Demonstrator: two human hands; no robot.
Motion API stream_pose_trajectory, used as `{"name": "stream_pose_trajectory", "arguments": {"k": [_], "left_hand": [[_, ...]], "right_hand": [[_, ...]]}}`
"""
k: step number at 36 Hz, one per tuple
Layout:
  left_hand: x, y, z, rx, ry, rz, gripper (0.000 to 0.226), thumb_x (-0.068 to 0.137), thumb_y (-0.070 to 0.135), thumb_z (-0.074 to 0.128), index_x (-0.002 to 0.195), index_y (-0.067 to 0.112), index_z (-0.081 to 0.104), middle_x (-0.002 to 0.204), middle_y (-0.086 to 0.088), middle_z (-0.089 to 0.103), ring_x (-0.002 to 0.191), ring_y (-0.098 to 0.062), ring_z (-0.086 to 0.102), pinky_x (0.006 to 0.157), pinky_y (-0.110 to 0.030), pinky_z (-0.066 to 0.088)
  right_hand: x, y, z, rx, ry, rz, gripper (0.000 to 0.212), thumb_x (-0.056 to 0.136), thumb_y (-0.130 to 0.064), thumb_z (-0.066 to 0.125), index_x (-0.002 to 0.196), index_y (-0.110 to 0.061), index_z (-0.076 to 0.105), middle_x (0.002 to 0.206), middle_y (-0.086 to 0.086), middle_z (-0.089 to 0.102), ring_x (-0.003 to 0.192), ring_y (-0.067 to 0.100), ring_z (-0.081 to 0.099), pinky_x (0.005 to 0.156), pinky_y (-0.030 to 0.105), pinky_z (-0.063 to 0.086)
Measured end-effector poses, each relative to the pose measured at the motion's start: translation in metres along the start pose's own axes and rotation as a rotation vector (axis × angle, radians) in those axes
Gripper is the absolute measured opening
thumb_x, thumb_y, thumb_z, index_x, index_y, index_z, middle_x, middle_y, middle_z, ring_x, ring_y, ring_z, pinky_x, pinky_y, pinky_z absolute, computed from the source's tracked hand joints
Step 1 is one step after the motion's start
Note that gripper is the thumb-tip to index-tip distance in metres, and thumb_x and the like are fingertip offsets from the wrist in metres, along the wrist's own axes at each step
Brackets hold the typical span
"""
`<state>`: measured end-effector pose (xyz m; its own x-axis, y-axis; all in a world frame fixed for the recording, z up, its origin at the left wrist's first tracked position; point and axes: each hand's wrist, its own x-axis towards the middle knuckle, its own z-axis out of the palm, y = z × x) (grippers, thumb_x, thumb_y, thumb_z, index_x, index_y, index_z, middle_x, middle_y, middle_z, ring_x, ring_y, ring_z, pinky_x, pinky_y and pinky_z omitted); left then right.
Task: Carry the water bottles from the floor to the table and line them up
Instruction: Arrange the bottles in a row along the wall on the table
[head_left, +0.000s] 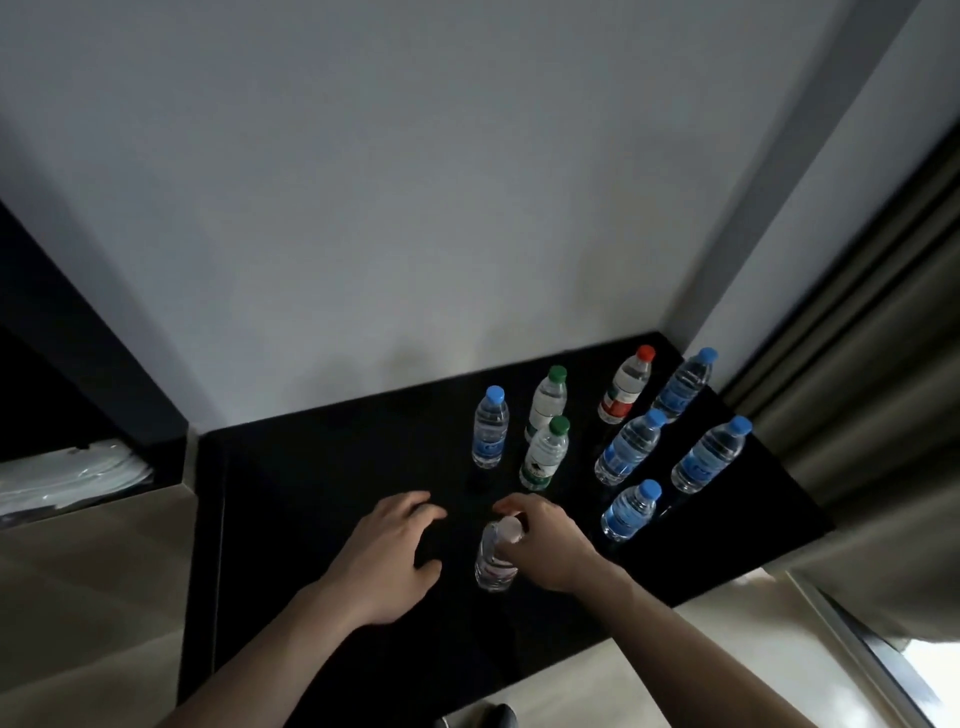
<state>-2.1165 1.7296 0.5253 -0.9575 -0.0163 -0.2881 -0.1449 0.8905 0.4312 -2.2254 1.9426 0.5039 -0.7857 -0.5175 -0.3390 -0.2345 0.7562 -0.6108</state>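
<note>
White-capped bottle's (496, 558) neck behind the right hand (545, 545); both forearms cut off at bottom edge.

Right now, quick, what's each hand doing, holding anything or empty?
Left hand: open, fingers spread above the black table, holding nothing.
Right hand: holding the top of the white-capped water bottle, which stands upright on the table.

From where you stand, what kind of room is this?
Probably a hotel room or bedroom corner: a black table against a plain wall, a long curtain on the right, and water bottles set out.
</note>
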Motion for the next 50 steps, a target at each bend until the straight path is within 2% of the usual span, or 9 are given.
{"name": "stream_pose_trajectory", "arguments": {"k": [5, 9, 16, 24, 31, 37, 42, 46, 50], "left_hand": [[0.015, 0.013, 0.006, -0.008, -0.011, 0.095, 0.062, 0.093, 0.043, 0.062, 0.149, 0.038, 0.035, 0.159, 0.016, 0.023, 0.146, -0.009, 0.025, 0.114, -0.031, 0.030], [0.023, 0.027, 0.014, -0.039, -0.048, 0.158, 0.059, 0.094, 0.040, 0.061, 0.148, 0.036, 0.036, 0.154, 0.020, 0.027, 0.137, -0.007, 0.038, 0.108, -0.027, 0.037], [0.041, 0.040, 0.024, -0.081, -0.093, 0.171, 0.052, 0.096, 0.033, 0.058, 0.145, 0.037, 0.041, 0.145, 0.025, 0.035, 0.121, -0.007, 0.053, 0.095, -0.023, 0.044], [0.063, 0.057, 0.032, -0.032, -0.080, 0.121, 0.042, 0.097, 0.037, 0.056, 0.139, 0.039, 0.048, 0.136, 0.023, 0.048, 0.117, -0.007, 0.056, 0.097, -0.028, 0.046], [0.086, 0.079, 0.035, -0.062, -0.142, -0.050, 0.008, 0.088, 0.037, 0.062, 0.094, 0.042, 0.064, 0.094, 0.021, 0.064, 0.084, 0.001, 0.062, 0.073, -0.019, 0.051], [0.099, 0.102, 0.032, 0.026, -0.170, -0.215, 0.012, 0.085, 0.028, 0.062, 0.083, 0.040, 0.058, 0.097, 0.018, 0.057, 0.086, -0.002, 0.057, 0.071, -0.017, 0.046], [0.107, 0.123, 0.031, 0.092, -0.183, -0.330, 0.015, 0.086, 0.025, 0.062, 0.088, 0.039, 0.057, 0.099, 0.017, 0.058, 0.089, -0.002, 0.058, 0.075, -0.017, 0.048], [0.113, 0.137, 0.030, 0.101, -0.147, -0.391, 0.014, 0.085, 0.029, 0.061, 0.095, 0.039, 0.060, 0.092, 0.018, 0.057, 0.081, 0.000, 0.057, 0.064, -0.016, 0.041], [0.127, 0.153, 0.024, 0.081, -0.100, -0.352, 0.022, 0.086, 0.042, 0.066, 0.107, 0.040, 0.060, 0.103, 0.019, 0.055, 0.093, 0.000, 0.055, 0.077, -0.020, 0.045]], "right_hand": [[-0.015, 0.018, -0.016, -0.084, 0.020, 0.007, 0.045, 0.082, -0.041, 0.072, 0.125, -0.034, 0.060, 0.121, -0.011, 0.058, 0.102, 0.005, 0.060, 0.090, 0.026, 0.053], [-0.029, 0.034, -0.031, -0.083, 0.065, 0.039, 0.045, 0.082, -0.035, 0.072, 0.125, -0.034, 0.060, 0.122, -0.009, 0.056, 0.089, 0.004, 0.064, 0.083, 0.024, 0.054], [-0.031, 0.060, -0.069, -0.164, 0.147, 0.114, 0.047, 0.084, -0.036, 0.069, 0.129, -0.035, 0.056, 0.131, -0.009, 0.052, 0.110, 0.009, 0.055, 0.090, 0.024, 0.047], [-0.013, 0.097, -0.109, -0.256, 0.115, 0.205, 0.054, 0.083, -0.030, 0.067, 0.135, -0.030, 0.055, 0.142, -0.004, 0.042, 0.126, 0.021, 0.048, 0.101, 0.030, 0.044], [0.015, 0.142, -0.133, -0.343, -0.024, 0.149, 0.053, 0.087, -0.028, 0.061, 0.139, -0.028, 0.052, 0.143, -0.003, 0.042, 0.124, 0.021, 0.052, 0.099, 0.031, 0.046], [0.040, 0.179, -0.145, -0.378, -0.190, 0.059, 0.043, 0.088, -0.025, 0.064, 0.130, -0.031, 0.057, 0.134, -0.002, 0.049, 0.117, 0.019, 0.056, 0.093, 0.028, 0.047], [0.053, 0.198, -0.155, -0.312, -0.246, -0.028, 0.036, 0.086, -0.023, 0.065, 0.120, -0.034, 0.061, 0.130, -0.006, 0.052, 0.113, 0.016, 0.057, 0.088, 0.027, 0.048], [0.062, 0.208, -0.164, -0.303, -0.309, -0.106, 0.036, 0.085, -0.028, 0.065, 0.120, -0.035, 0.060, 0.128, -0.008, 0.054, 0.114, 0.013, 0.056, 0.090, 0.026, 0.045], [0.067, 0.214, -0.174, -0.255, -0.331, -0.143, 0.039, 0.088, -0.031, 0.064, 0.126, -0.035, 0.060, 0.130, -0.011, 0.056, 0.114, 0.007, 0.055, 0.095, 0.024, 0.045]]}}
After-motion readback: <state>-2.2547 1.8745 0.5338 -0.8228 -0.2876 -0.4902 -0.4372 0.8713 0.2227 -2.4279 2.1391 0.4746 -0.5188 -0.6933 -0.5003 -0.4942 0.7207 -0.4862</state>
